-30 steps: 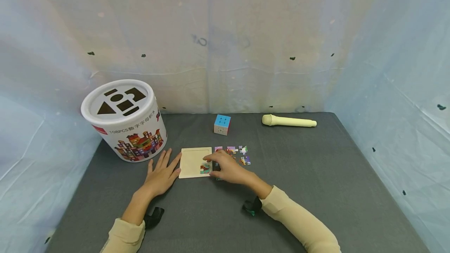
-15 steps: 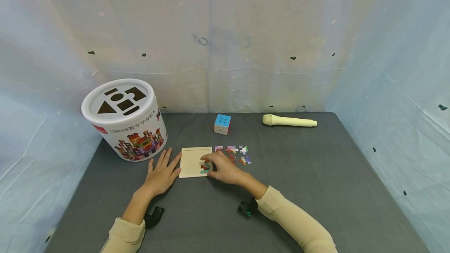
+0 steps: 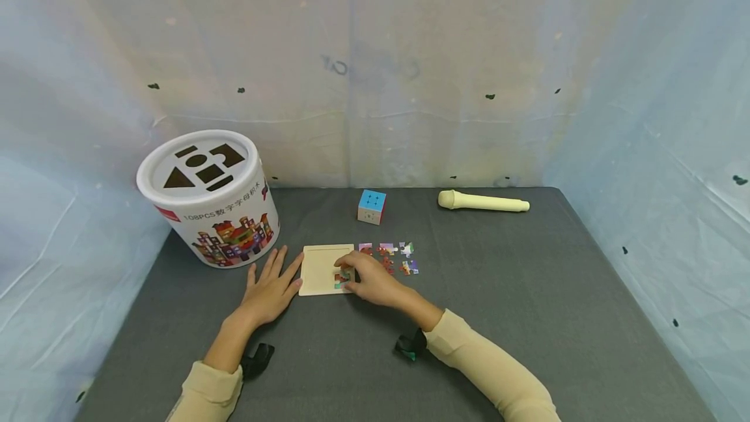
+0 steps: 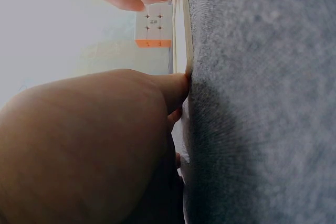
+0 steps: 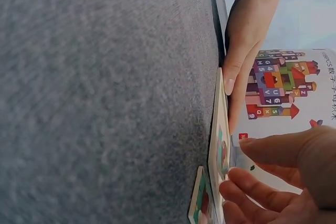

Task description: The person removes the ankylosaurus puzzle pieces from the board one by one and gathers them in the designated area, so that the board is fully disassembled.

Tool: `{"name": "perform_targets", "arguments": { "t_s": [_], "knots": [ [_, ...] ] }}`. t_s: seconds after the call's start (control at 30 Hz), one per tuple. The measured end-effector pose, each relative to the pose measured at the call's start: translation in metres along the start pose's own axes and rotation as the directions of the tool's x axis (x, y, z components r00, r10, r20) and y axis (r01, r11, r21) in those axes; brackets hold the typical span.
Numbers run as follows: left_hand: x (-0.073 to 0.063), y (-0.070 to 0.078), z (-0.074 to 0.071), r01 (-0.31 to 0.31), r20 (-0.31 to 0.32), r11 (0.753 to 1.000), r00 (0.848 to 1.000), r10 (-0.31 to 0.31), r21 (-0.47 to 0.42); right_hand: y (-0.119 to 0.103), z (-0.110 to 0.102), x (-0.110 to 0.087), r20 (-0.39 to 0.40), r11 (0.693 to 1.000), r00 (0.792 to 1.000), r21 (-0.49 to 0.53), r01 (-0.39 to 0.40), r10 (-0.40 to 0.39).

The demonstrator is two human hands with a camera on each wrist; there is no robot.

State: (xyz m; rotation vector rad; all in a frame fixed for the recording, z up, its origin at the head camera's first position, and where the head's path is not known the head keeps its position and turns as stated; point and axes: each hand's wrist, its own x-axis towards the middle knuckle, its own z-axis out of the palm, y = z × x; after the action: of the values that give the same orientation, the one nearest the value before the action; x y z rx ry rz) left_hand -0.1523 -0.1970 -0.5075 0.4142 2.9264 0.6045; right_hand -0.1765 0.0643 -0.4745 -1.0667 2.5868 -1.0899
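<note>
A shallow wooden puzzle tray [image 3: 317,270] lies mid-table. Near its lower right corner is a jigsaw piece [image 3: 340,279] with red and teal print. My left hand [image 3: 266,296] lies spread on the table, fingertips against the tray's left edge. Over the tray's right side is my right hand [image 3: 375,281], its fingertips touching down by the pieces. The right wrist view shows its thumb [image 5: 273,148] apart from the fingers, with a piece [image 5: 222,150] in the tray beside them. Another piece [image 5: 200,196] lies outside the tray; the hand hides it in the head view.
Several loose jigsaw pieces [image 3: 388,249] lie right of the tray. A puzzle cube [image 3: 372,207] stands behind it. A large white block bucket [image 3: 211,200] stands at the left, and a pale toy microphone [image 3: 483,201] lies at the back right.
My right hand has shifted slightly left, farther over the tray, then stayed almost still. More coloured print shows under its fingers. My left hand has kept its place.
</note>
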Motion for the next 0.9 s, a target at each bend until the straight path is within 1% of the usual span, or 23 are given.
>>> {"name": "perform_targets", "arguments": {
  "t_s": [0.23,0.33,0.53,0.73,0.83,0.9],
  "knots": [
    [0.001,-0.001,0.002,0.005,0.01,1.0,1.0,-0.005,-0.004,0.0,0.001,0.003,0.001,0.998,1.0,0.062,-0.008,0.008],
    [0.001,-0.002,0.003,0.003,0.009,1.0,1.0,-0.003,-0.01,0.0,0.001,0.005,0.005,0.998,1.0,0.063,-0.02,0.019],
    [0.001,-0.001,0.0,-0.001,0.009,1.0,1.0,0.001,-0.017,0.001,0.002,0.008,0.007,0.999,1.0,0.026,-0.02,0.02],
    [0.001,0.0,0.0,-0.004,0.006,1.0,1.0,0.004,-0.018,0.002,0.003,0.009,0.011,1.0,1.0,0.004,0.013,-0.013],
    [0.001,-0.002,0.002,-0.004,0.004,1.0,1.0,0.004,-0.015,0.002,-0.001,0.008,-0.011,0.999,0.999,0.021,0.045,-0.044],
    [0.001,-0.001,0.001,-0.011,-0.003,1.0,1.0,0.011,-0.025,0.002,-0.008,0.005,-0.029,0.998,0.998,0.044,0.054,-0.053]
  ]
}}
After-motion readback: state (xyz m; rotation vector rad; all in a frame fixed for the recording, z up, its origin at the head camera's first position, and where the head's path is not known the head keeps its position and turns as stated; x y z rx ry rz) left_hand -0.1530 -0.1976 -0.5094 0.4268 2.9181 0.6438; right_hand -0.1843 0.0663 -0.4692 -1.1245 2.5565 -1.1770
